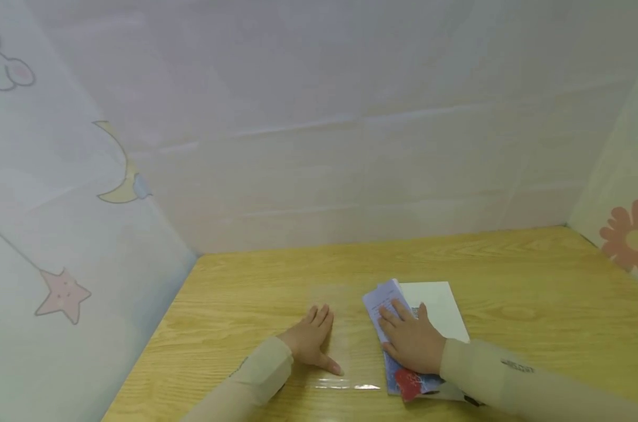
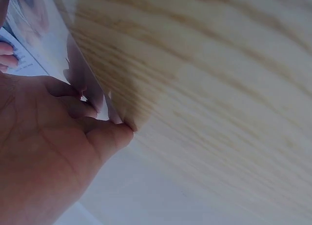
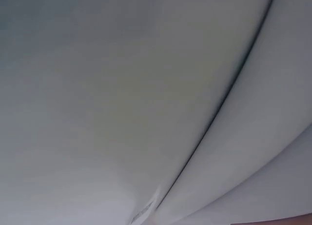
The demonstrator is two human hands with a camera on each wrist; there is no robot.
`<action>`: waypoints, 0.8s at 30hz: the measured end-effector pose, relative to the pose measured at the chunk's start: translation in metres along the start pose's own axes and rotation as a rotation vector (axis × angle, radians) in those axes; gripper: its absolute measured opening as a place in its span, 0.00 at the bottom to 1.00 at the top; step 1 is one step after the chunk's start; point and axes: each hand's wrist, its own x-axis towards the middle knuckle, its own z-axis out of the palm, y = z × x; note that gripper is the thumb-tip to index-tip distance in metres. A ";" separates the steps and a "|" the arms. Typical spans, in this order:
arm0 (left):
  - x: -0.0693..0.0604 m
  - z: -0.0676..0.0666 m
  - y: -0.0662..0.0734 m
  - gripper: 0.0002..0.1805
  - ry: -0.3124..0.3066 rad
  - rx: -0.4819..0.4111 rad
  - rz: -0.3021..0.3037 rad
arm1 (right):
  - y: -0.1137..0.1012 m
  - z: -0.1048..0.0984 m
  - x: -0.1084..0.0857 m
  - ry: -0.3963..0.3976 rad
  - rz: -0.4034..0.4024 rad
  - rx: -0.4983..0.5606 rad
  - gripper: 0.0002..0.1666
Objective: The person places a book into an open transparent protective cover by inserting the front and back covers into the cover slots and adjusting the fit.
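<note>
A book with a purple and blue cover lies right of centre on the table in the head view. Beside the purple part shows a plain white cover or page, and a red patch at the lower end. My right hand rests across the book, fingers spread over the purple part. To the left lies a clear plastic sheet, its glossy lower edge catching light. My left hand rests at the sheet's left side, fingers extended. In the left wrist view its fingertips touch the sheet's edge.
The wood-grain table meets a pale back wall. Decorated side walls stand left and right, with a pink star and a red flower. In the right wrist view, pale surfaces fill the picture, with a barcode low down.
</note>
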 end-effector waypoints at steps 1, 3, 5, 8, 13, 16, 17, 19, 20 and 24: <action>0.000 0.000 0.000 0.60 -0.001 -0.001 0.000 | -0.002 0.001 0.001 -0.008 0.010 0.008 0.31; -0.001 -0.001 0.000 0.60 -0.001 0.000 0.001 | -0.005 0.002 0.004 -0.023 0.020 0.019 0.32; -0.001 -0.001 -0.001 0.60 -0.004 -0.001 0.003 | -0.007 0.003 0.007 -0.036 0.024 0.018 0.32; -0.001 0.000 -0.002 0.61 -0.003 0.005 0.006 | -0.009 0.005 0.011 -0.049 0.021 0.026 0.34; 0.001 0.001 -0.003 0.61 0.003 0.020 0.008 | -0.013 0.005 0.016 -0.079 0.038 0.058 0.37; 0.002 0.001 -0.004 0.61 0.003 0.011 0.007 | -0.016 0.004 0.020 -0.092 0.055 0.066 0.38; 0.002 0.001 -0.004 0.61 0.004 0.010 0.007 | -0.017 0.004 0.021 -0.094 0.062 0.061 0.38; 0.001 0.001 -0.004 0.61 0.004 0.009 0.005 | -0.020 0.003 0.023 -0.099 0.075 0.059 0.39; 0.001 0.001 -0.004 0.61 0.004 0.009 0.004 | -0.022 0.003 0.024 -0.101 0.082 0.060 0.39; 0.000 0.001 -0.003 0.61 0.003 0.016 0.003 | -0.027 0.004 0.025 -0.097 0.110 0.039 0.38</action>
